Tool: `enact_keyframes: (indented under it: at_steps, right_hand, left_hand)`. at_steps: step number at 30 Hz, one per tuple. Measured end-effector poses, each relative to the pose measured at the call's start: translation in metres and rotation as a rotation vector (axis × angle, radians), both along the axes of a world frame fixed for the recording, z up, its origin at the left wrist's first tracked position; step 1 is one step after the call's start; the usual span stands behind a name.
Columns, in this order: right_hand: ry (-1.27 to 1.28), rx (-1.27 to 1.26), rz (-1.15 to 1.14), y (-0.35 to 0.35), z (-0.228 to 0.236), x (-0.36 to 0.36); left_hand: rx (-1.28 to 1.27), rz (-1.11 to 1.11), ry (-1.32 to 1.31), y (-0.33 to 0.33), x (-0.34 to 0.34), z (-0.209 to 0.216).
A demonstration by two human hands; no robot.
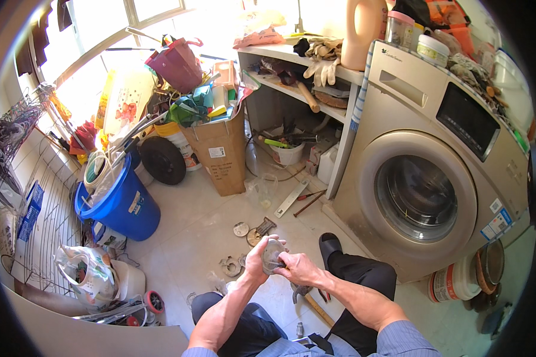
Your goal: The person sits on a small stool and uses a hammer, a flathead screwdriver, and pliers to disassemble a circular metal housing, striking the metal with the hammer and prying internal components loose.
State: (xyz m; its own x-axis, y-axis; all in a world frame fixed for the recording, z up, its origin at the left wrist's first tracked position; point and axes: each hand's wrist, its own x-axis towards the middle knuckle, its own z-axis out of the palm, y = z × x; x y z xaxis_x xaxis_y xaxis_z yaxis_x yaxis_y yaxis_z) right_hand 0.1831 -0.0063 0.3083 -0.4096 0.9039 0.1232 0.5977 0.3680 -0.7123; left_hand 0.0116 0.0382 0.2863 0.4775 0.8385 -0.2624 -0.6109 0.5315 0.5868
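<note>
In front of my knees, my left hand (256,260) is closed around a round, grey, bowl-shaped part (273,252), its hollow side partly showing. My right hand (298,268) is closed, with its fingers against the near right edge of that part. Whatever those fingers pinch is too small and hidden to name. On the floor just left of my hands lie metal rings (230,266), a round metal disc (240,229) and a short metal fitting (265,225). Beneath my right forearm lies a hammer (319,309) with a wooden handle, close to red-handled pliers (324,295).
A washing machine (363,196) stands at the right beside a white shelf (346,140). Ahead are a full cardboard box (223,156) and a clear plastic container (262,191). A blue bucket (128,202) stands left. A flat metal strip (291,199) lies on the floor.
</note>
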Motion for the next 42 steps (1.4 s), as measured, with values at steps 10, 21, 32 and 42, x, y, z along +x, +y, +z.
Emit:
enact_keyframes:
  at_steps: [10, 21, 32, 42]
  right_hand:
    - [0.007, -0.024, 0.000, 0.002, -0.002, 0.003]
    - [0.002, 0.027, -0.014, 0.002, 0.000, 0.001]
    - [0.037, 0.082, -0.025, 0.000, 0.003, -0.001]
    - [-0.010, 0.062, -0.008, 0.004, -0.003, -0.001]
  left_hand:
    - [0.001, 0.002, -0.003, 0.001, 0.002, -0.002]
    - [-0.013, 0.019, -0.021, 0.002, 0.001, -0.004]
    - [-0.004, 0.037, -0.032, -0.004, 0.003, 0.017]
    - [-0.022, 0.073, -0.023, -0.002, 0.004, 0.010]
